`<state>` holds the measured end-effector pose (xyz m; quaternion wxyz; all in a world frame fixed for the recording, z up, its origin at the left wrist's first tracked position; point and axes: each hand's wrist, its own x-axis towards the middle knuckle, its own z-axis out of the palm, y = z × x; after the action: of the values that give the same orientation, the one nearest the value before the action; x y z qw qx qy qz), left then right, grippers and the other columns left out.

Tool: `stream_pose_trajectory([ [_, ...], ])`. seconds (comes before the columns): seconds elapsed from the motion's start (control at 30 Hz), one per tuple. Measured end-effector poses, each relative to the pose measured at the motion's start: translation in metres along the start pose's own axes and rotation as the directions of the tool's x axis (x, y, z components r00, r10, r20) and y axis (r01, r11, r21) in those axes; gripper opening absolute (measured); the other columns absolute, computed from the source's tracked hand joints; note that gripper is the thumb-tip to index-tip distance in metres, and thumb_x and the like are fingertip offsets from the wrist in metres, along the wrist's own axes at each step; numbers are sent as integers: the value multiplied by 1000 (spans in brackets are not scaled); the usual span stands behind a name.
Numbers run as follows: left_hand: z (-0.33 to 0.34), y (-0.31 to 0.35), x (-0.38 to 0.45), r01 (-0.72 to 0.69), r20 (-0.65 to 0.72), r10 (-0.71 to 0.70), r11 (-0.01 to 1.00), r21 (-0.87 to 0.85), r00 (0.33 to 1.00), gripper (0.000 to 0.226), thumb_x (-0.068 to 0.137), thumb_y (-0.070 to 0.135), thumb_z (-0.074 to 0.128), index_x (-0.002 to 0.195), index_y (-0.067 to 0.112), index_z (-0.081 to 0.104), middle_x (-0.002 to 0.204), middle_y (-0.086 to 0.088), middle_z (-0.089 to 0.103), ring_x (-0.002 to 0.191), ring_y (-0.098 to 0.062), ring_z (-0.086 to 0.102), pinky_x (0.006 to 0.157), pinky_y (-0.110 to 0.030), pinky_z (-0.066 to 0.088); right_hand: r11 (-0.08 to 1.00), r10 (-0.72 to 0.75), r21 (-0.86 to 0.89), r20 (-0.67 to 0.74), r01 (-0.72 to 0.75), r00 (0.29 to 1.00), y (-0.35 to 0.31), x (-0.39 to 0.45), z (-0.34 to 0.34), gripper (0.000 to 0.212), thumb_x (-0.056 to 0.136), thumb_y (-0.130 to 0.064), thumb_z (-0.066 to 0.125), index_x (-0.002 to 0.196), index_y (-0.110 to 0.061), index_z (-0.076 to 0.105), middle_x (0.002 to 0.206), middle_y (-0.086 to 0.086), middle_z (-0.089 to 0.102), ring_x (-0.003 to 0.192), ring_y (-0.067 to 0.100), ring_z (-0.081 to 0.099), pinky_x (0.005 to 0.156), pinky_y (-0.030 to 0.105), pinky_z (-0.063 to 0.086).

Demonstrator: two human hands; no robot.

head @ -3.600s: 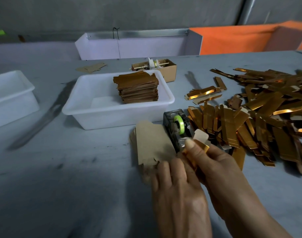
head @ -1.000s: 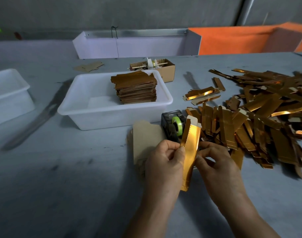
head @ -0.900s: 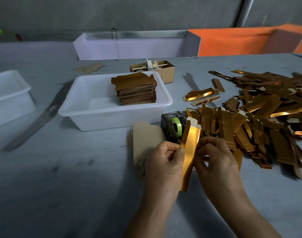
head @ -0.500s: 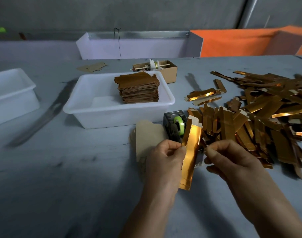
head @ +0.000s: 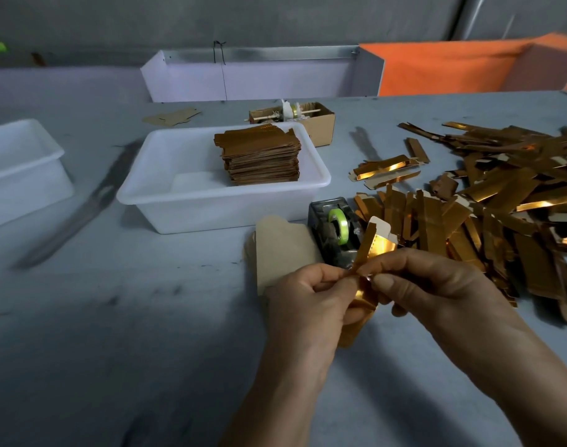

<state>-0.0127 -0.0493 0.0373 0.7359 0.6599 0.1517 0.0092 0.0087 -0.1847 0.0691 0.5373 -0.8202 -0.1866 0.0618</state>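
Carton (head: pixel 378 246) hangs beside dispenser (head: pixel 328 229), pinched by left hand (head: pixel 308 300), right hand (head: pixel 436 285).

Strip (head: pixel 372 246): between my left hand (head: pixel 311 304) and right hand (head: pixel 436 285), above the table (head: pixel 114 317).
Dispenser (head: pixel 335 233): just behind the strip, before the tub (head: pixel 211 204).
Cards (head: pixel 282 250): touching the dispenser's left.
Stack (head: pixel 261 156): in the tub (right half).
Heap (head: pixel 485 204): right of the dispenser.
Box (head: pixel 320 121): behind the tub.
Far tub (head: pixel 24 169): left, well apart.
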Motion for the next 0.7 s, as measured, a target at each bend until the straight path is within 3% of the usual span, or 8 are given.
stream_pose_trajectory([
  [0.17, -1, 2, -2, -12, 1, 12, 1000, 1, 1000, 9, 88, 15, 67, 83, 21, 71, 69, 16, 71, 65, -3, 70, 67, -24, 60, 996, -14, -89, -30, 12, 999, 3, 1, -1, 41, 76, -23, 61, 106, -48, 47, 85, -19, 63, 77, -2, 61, 60, 7, 46],
  [0.37, -3, 7, -4, 13, 87, -10, 999, -31, 996, 15, 90, 11, 62, 81, 19, 71, 73, 7, 74, 69, -9, 72, 65, -22, 59, 990, 33, -134, -74, -43, 997, 7, 3, 0, 32, 78, -22, 65, 97, -36, 43, 83, -22, 65, 73, 0, 63, 57, 14, 50],
  [0.5, -4, 9, -7, -3, 171, 11, 999, -45, 985, 16, 86, 27, 67, 87, 13, 73, 81, 0, 76, 78, -13, 73, 72, -25, 59, 986, 37, -159, -109, -54, 993, 8, 2, 1, 28, 79, -21, 66, 91, -34, 46, 78, -13, 66, 72, -2, 62, 56, 12, 50],
  [0.7, 0, 1, -7, -36, 63, 38, 999, -33, 997, 14, 92, 13, 61, 83, 10, 72, 75, -1, 75, 72, -14, 73, 69, -26, 59, 961, 24, -269, -141, -61, 990, 7, 1, 6, 29, 79, -23, 69, 89, -35, 45, 76, -10, 64, 72, -5, 61, 57, 9, 47],
])
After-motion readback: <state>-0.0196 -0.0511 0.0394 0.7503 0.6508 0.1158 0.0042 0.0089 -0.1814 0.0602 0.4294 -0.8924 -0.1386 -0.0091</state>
